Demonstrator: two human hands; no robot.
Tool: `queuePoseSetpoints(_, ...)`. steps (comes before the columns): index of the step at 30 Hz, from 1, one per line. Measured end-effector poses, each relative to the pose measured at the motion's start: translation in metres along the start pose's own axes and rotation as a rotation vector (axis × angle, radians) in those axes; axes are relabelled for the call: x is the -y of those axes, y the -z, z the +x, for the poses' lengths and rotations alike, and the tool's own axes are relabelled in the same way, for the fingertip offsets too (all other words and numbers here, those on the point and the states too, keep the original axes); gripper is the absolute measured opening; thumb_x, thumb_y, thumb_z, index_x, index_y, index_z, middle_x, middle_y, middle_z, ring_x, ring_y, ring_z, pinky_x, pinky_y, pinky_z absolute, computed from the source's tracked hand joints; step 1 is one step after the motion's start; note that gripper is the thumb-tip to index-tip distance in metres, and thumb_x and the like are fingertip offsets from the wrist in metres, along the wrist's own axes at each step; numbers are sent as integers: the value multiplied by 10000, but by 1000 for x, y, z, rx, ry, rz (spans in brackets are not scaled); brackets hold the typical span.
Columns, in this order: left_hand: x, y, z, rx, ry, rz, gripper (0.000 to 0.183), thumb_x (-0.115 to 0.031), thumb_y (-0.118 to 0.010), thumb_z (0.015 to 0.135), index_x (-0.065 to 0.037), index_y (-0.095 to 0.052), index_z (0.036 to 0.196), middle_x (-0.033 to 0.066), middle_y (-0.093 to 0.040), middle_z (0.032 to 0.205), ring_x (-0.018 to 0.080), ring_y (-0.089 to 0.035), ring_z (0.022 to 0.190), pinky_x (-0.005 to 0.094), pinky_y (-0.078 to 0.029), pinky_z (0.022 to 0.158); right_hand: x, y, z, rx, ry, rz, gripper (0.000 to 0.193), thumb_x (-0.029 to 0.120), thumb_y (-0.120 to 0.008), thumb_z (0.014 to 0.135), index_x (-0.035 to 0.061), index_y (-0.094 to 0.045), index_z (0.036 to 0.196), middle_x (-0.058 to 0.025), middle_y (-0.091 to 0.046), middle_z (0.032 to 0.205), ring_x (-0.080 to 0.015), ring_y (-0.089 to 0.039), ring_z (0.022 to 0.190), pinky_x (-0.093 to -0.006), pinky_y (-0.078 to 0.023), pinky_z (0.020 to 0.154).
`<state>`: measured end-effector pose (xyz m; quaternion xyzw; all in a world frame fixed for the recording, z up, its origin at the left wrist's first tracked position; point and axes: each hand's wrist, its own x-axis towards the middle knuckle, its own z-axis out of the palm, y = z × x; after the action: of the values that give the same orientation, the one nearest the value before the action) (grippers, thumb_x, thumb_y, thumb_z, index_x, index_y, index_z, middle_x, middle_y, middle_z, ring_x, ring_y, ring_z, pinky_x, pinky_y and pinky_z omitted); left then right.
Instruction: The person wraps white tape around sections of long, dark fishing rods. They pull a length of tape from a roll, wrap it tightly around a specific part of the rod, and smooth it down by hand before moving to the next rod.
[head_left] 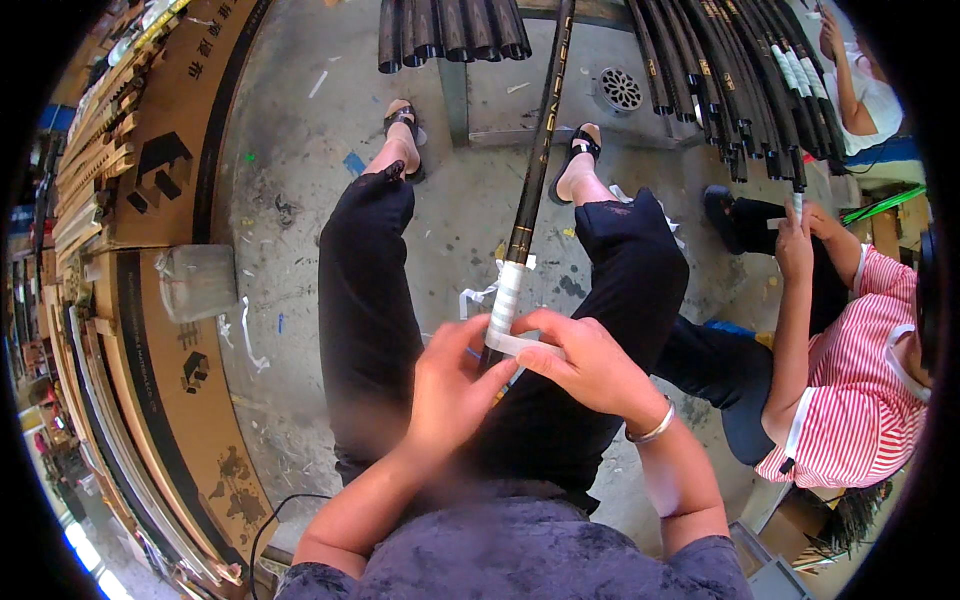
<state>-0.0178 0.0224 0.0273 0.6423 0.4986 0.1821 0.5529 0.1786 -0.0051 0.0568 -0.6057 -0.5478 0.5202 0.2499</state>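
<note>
A long black fishing rod (538, 160) with gold lettering slants from between my knees up to the top of the view. White tape (508, 297) is wound round its lower part in overlapping turns. My left hand (452, 380) is closed round the rod just below and beside the wrapped part, thumb and fingers on it. From the lower end of the wrapping a loose white strip stretches to the right, pinched between thumb and fingers of my right hand (590, 362). A metal bangle (653, 423) sits on my right wrist. The rod's bottom end is hidden behind my hands.
Black rods lie in a bundle (450, 35) at the top and another bundle (735, 80) at upper right. Close on my right, a co-worker in a striped shirt (850, 390) handles a rod. Long cardboard boxes (175, 380) line the left. Tape scraps (255, 340) litter the floor.
</note>
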Motion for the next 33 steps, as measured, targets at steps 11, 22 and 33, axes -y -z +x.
queuePoseSetpoints(11,2,5,-5,83,266,-718,395,-56,-653,892,2,-474,1239,106,-640,975,190,-684,797,307,-563,708,-4,-10,6,13,-32,3,349,327,-589,932,10,-635,1068,-225,-667,894,-394,-651,868,-427,-499,739)
queuePoseSetpoints(22,-4,16,-3,327,369,-936,507,-143,-612,951,-45,-389,1396,93,-619,1035,183,-618,990,324,-524,821,-12,-15,19,79,-69,3,336,296,-615,928,-4,-616,1080,-131,-666,769,-222,-658,739,-321,-494,700)
queuePoseSetpoints(33,-21,0,2,102,311,-527,272,-149,-574,975,0,-466,1174,17,-523,707,66,-479,487,229,-392,394,-4,-7,15,31,-83,127,403,363,-551,905,38,-557,1143,-227,-651,758,-438,-635,761,-480,-481,693)
